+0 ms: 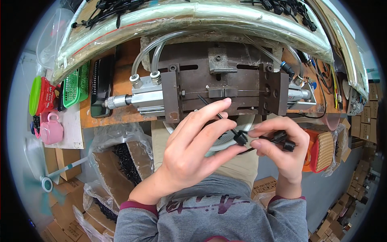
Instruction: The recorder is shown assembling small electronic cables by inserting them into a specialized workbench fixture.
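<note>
My left hand (193, 141) is in front of the brown metal fixture (197, 105), its fingers closed loosely round a thin black rod-shaped part (238, 137). The part's pointed end slants up toward the fixture, and its thick black head is by my thumb. To the right, my right hand (284, 139) pinches near that head with thumb and forefinger. More black plastic parts with blocky ends (288, 146) are tucked in its fingers. A small dark clamping block (223, 92) with a thin metal rod on either side is at the fixture's middle, just beyond my left fingertips.
Silver air cylinders (147, 99) with clear hoses flank the fixture. Above runs a plastic-wrapped shelf edge (193, 14) bearing black parts. Green basket (76, 86) and pink cup (51, 130) stand left; boxes of black pieces (127, 161) lie below. A red-rimmed basket (322, 151) is right.
</note>
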`<state>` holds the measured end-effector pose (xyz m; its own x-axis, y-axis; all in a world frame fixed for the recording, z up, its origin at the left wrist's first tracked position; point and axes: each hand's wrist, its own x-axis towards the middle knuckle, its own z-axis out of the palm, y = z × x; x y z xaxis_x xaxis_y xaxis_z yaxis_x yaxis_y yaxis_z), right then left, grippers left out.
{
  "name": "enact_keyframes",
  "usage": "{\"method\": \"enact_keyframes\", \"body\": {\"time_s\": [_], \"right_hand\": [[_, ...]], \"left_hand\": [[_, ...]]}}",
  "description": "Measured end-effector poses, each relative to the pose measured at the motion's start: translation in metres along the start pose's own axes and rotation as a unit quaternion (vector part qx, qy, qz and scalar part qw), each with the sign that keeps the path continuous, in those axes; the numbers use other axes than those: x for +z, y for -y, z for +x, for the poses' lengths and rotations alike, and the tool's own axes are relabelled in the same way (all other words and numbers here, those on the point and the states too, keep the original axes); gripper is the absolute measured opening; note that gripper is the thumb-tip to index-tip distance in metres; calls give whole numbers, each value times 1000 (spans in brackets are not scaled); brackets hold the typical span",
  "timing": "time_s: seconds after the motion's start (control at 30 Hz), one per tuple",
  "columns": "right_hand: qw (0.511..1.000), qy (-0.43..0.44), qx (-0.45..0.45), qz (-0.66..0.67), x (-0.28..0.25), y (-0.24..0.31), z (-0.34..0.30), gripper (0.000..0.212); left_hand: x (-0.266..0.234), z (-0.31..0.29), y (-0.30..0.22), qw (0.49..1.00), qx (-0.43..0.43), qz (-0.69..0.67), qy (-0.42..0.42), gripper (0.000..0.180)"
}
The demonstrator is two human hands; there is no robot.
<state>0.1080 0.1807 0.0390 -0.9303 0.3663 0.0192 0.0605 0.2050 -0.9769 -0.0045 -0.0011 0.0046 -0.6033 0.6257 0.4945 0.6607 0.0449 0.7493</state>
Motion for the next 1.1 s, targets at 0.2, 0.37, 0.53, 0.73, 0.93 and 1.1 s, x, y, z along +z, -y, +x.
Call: {"method": "enact_keyframes", "body": {"time_s": [0.2,0.37,0.53,0.73,0.93,1.1], "right_hand": [[997,-56,-29,41,-4,-8,0,26],[984,-107,-93,108,-4,-19,1,27],[974,-124,-188,10,-6,-24,-3,32],[916,-134,-314,-212,-9,-25,-3,32],[853,-46,-400,-331,8,-25,3,28],[849,-63,-410,-329,11,-30,14,29]], "left_hand": [[0,-5,7,996,41,66,41,40],[11,-11,13,977,71,192,61,35],[11,2,6,958,63,268,85,32],[7,5,3,969,51,229,76,33],[2,4,-18,993,-20,-109,30,42],[1,-4,-12,1000,19,9,3,42]]}}
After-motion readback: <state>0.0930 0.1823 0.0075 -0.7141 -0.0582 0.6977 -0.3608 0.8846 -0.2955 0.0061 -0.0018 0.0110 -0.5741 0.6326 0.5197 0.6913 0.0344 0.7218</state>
